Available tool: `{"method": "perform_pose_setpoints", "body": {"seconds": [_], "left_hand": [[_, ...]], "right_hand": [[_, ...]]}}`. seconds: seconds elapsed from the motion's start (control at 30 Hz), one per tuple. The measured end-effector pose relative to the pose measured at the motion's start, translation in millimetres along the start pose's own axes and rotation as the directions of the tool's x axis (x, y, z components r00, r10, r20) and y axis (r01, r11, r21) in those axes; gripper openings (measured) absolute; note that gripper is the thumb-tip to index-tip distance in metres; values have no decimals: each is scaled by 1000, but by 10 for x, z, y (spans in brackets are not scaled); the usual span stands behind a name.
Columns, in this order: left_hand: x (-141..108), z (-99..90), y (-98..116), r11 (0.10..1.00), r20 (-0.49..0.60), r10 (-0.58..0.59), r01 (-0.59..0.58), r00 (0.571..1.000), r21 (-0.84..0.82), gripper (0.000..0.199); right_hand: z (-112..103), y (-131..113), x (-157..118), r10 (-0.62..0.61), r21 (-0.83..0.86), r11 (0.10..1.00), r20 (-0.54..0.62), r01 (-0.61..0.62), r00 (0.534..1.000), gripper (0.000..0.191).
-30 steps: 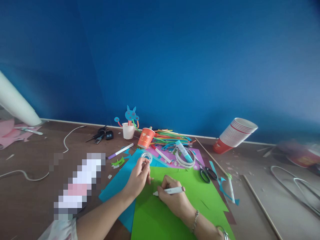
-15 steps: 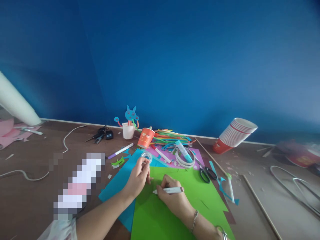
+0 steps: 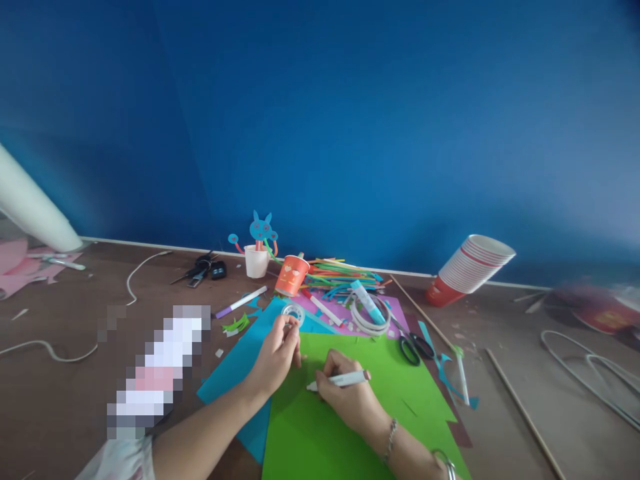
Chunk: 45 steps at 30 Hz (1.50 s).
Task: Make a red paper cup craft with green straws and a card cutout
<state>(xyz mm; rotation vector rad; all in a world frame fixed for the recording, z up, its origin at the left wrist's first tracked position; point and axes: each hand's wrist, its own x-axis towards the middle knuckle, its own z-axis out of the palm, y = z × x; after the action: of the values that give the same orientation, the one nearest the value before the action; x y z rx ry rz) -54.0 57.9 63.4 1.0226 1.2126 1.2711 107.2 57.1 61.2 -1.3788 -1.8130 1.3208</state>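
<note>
A white marker (image 3: 350, 379) with a brownish end is gripped in my right hand (image 3: 350, 400), its tip low over the green sheet of paper (image 3: 330, 440). My left hand (image 3: 277, 357) is closed, thumb and fingers drawn together, at the upper left edge of that sheet. What its fingers hold, if anything, is hidden. Just beyond those fingertips is a clear roll of tape (image 3: 294, 312). Blue paper (image 3: 235, 387) lies partly beneath the green sheet and my left arm.
Behind are a white cup with a blue paper figure (image 3: 261, 230), an orange cup (image 3: 293, 275), colourful sticks (image 3: 345, 277), a glue stick (image 3: 367, 302) and scissors (image 3: 416, 348). Stacked paper cups (image 3: 470, 270) lean at right, near a wooden stick (image 3: 523, 413). A purple-capped marker (image 3: 240, 302) lies left.
My right hand and the marker have shifted very slightly right and down over the green paper. My left hand stays where it was.
</note>
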Motion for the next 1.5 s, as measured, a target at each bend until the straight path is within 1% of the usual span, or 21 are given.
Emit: {"method": "perform_pose_setpoints", "body": {"seconds": [0.13,0.3,0.4,0.6,0.73,1.1,1.23,1.37,1.5], "left_hand": [[-11,4,8,1000,6,-6,6,1000,3,29],[-21,5,10,1000,5,0,0,1000,1,29],[-21,2,12,1000,10,-5,4,1000,4,29],[-17,3,24,1000,14,-12,12,1000,7,30],[-26,9,35,1000,5,-8,8,1000,23,28],[-13,11,37,1000,0,-16,16,1000,14,29],[-16,5,17,1000,-3,-9,9,1000,25,28],[-14,6,8,1000,-6,-3,3,1000,23,28],[-13,6,15,1000,-4,2,-2,1000,12,28]], "right_hand": [[4,-37,-22,15,-26,1000,26,-15,1000,19],[2,-74,-40,4,-39,999,27,-3,1000,19],[4,-64,-37,4,-40,999,34,-3,999,18],[14,-23,-31,8,-65,998,0,-8,1000,20],[9,-20,-29,22,-49,999,26,-20,999,19],[5,-22,-14,-7,-90,996,-41,4,999,22],[-4,-34,-13,4,-43,999,-45,-6,999,23],[-16,-29,-4,-5,44,999,-8,6,1000,22],[-9,-25,-4,-10,-10,1000,-17,10,1000,22]]}}
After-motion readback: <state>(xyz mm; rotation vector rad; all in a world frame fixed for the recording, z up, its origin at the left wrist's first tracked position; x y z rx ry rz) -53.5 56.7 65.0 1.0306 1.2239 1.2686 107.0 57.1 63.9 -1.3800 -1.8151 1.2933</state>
